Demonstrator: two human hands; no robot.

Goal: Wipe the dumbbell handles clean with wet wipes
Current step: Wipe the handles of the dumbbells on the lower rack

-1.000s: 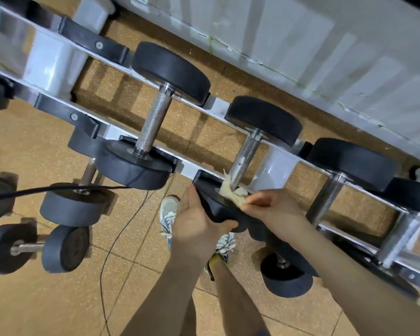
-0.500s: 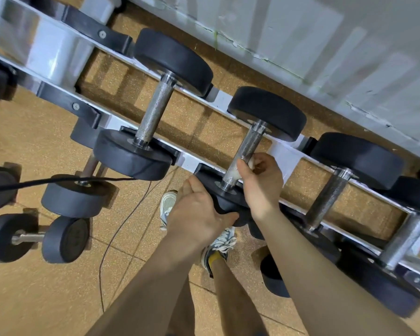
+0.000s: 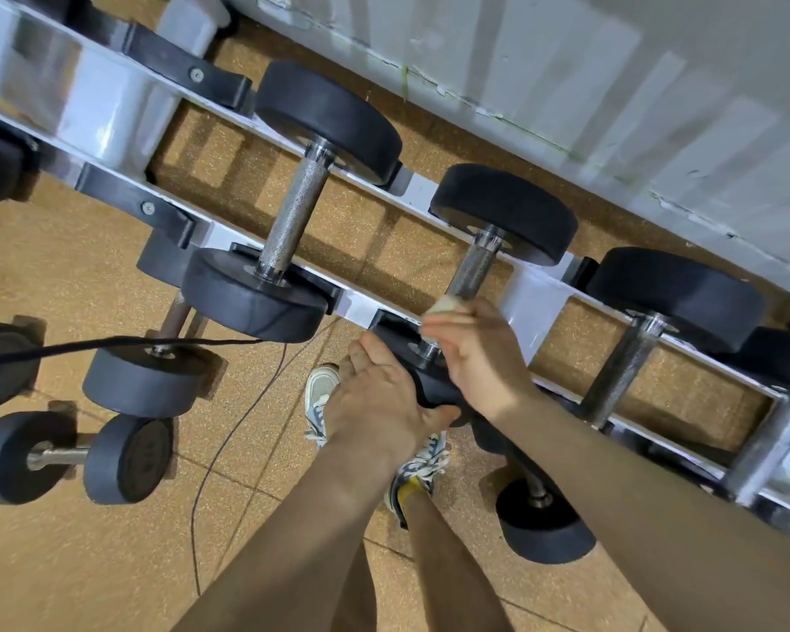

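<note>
Gym floor, seen from above: right hand [image 3: 470, 353] clenched round a pale wet wipe [image 3: 445, 305], pressed against the lower part of a knurled steel dumbbell handle [image 3: 473, 269]. Left hand [image 3: 379, 403] gripping the near rubber head [image 3: 425, 380] of the same dumbbell, bracing it on the rack [image 3: 534, 307].

Dumbbell resting across two white rails, second in a row of three on this tier, far head [image 3: 505, 212] toward the wall [image 3: 566, 61]. Likely heavy and rigid, unlikely to shift under a wipe's pressure, though free to roll in its cradle; hence best steadied at the rubber head, where the grip is broad and not slick. Knurling probably rough enough to snag or shred a thin damp wipe, so a wrapped, twisting stroke along the bar seems the safer handling. Wipe itself soft, limp, bunched small in the fingers.

Beneath: tan speckled floor tiles [image 3: 87, 563], a thin black cable [image 3: 229, 440] trailing across them, more dumbbells on lower tiers at left, one lying below at right. Sneakered feet [image 3: 322, 394] planted close to the rack. Pale panelled wall just behind it, paint chipped along the base.
</note>
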